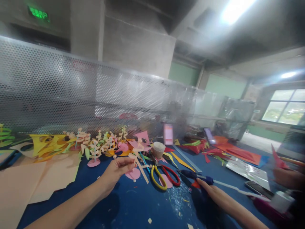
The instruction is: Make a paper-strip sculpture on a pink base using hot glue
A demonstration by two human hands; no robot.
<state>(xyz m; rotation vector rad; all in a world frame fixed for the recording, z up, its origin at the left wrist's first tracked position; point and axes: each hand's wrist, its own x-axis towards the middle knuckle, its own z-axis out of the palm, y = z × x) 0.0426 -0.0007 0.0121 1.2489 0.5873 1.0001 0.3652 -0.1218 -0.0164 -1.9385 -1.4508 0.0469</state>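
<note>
My left hand (121,168) pinches a pale paper piece (136,156) above a pink paper disc (132,173). My right hand (205,187) is closed beside a dark blue glue gun (202,177), its fingers on the tool's near side; a white cord trails from it to the right. Between the hands lie scissors (165,178) with one yellow and one red handle, partly over another pink disc (166,181). A white paper cup (158,149) stands just behind the scissors.
Finished paper spirals (94,152) and yellow scraps (45,144) fill the back left. Large pale sheets (35,181) lie at left. Another person's hand (287,178) is at far right, near a phone (259,190). A perforated metal panel (133,95) stands behind the table.
</note>
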